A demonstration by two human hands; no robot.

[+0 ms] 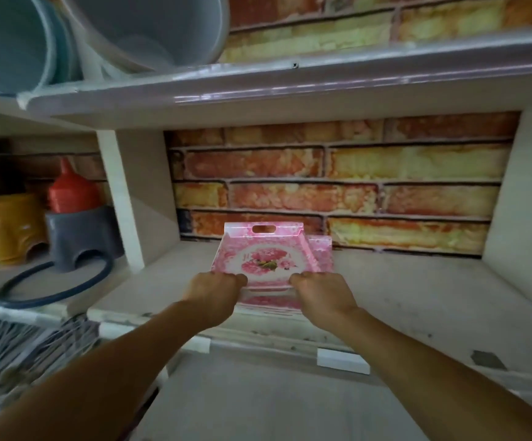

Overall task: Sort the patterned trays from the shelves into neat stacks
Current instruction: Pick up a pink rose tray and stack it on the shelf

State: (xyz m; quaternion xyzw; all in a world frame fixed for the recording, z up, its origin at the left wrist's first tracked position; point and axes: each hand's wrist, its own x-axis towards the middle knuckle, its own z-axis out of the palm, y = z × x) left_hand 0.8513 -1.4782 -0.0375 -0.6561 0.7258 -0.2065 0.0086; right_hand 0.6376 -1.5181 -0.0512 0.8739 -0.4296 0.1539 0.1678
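1. This looks like a small housewares shop or its storeroom: built-in white shelves (290,87) hold plastic goods grouped by kind.
2. Above and to the left of the fingers (236,278), big plastic tubs (13,43) lie nested inside each other, stock-fashion.
3. In the bay left of the fingers stand plastic stools (6,227), yellow and grey, with a red funnel-shaped piece (70,189) and a dark hoop (57,288).
4. Just past the fingertips sit several identical pink floral trays (267,259), stacked.
5. Brick-pattern wallpaper (337,183) backs the shelves beyond the fingers.
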